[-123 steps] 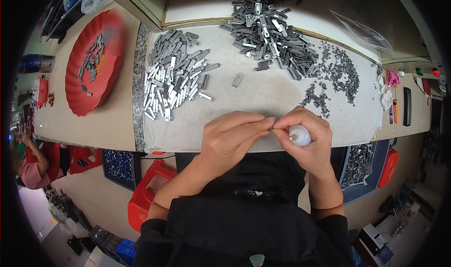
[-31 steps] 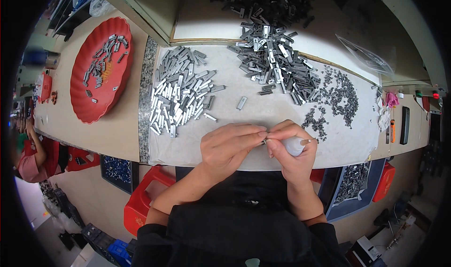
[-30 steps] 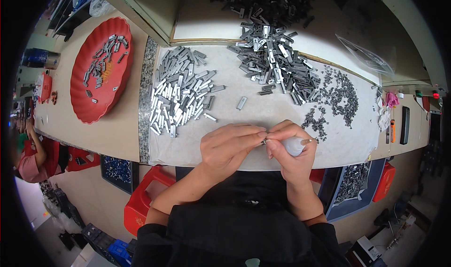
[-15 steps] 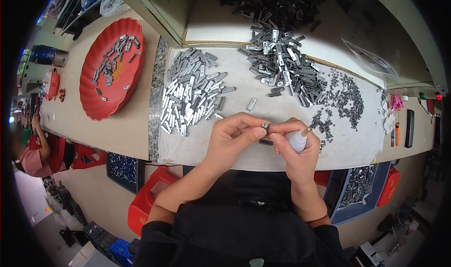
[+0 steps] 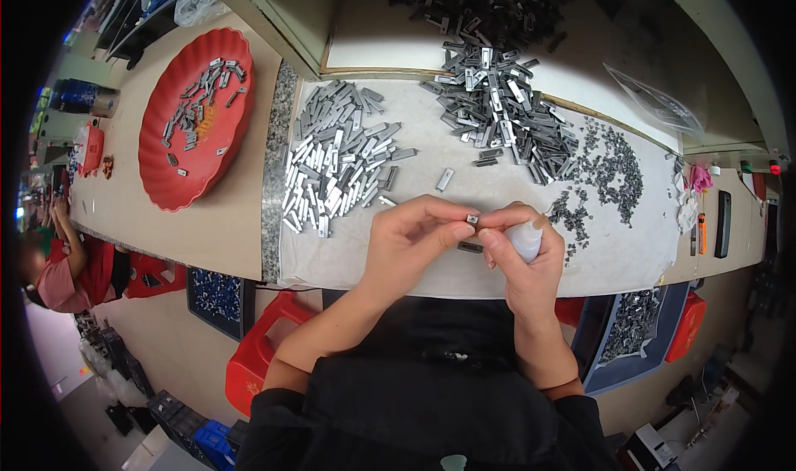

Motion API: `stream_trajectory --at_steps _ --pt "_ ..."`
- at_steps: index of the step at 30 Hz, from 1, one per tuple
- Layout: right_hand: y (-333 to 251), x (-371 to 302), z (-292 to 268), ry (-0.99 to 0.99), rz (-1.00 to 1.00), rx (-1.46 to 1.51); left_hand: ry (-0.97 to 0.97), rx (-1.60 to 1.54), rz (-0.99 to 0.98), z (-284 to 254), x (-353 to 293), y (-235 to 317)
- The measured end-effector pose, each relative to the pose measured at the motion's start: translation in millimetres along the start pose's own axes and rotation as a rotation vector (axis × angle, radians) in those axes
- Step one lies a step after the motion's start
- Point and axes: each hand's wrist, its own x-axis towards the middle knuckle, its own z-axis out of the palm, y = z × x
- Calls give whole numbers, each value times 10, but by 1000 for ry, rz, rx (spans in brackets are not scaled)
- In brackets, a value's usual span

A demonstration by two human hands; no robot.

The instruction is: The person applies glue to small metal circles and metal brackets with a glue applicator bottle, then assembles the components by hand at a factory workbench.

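Observation:
Above the front of the white-covered worktop, my left hand (image 5: 405, 243) pinches a small metal block (image 5: 472, 219) between thumb and fingertips. My right hand (image 5: 531, 272) is closed around a whitish squeeze bottle (image 5: 525, 240), its thumb and index fingertips meeting close beside the block. Under the fingers a dark rectangular piece (image 5: 470, 247) lies partly hidden. One loose silver piece (image 5: 445, 178) rests just beyond my hands. To the left spreads a heap of silver bars (image 5: 332, 172); farther off lies a pile of darker slotted bars (image 5: 506, 114). Tiny dark parts (image 5: 613, 172) are scattered to the right.
A red scalloped tray (image 5: 157, 172) with some bars stands on the left table. A green-grey frame (image 5: 282, 27) borders the worktop's far side. Below are a red stool (image 5: 249, 359) and a blue-grey bin (image 5: 593, 371) of dark parts. Another person (image 5: 70, 264) sits far left.
Both hands stay together at nearly the same spot. The squeeze bottle has shifted slightly in my right hand, and the block has moved a little to the right.

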Motion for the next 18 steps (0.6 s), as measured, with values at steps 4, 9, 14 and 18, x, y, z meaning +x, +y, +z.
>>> stream_trajectory --at_steps 4,9,14,18 --pt "26 -40 -56 5 96 73 21 656 505 23 -26 -35" --pt "11 -85 -34 72 -62 -84 40 829 665 71 -26 -30" --pt "-2 -81 -52 78 -102 -134 14 926 749 82 -19 -34" --pt "-33 -88 -114 46 -111 -276 -8 943 814 57 -1 -61"
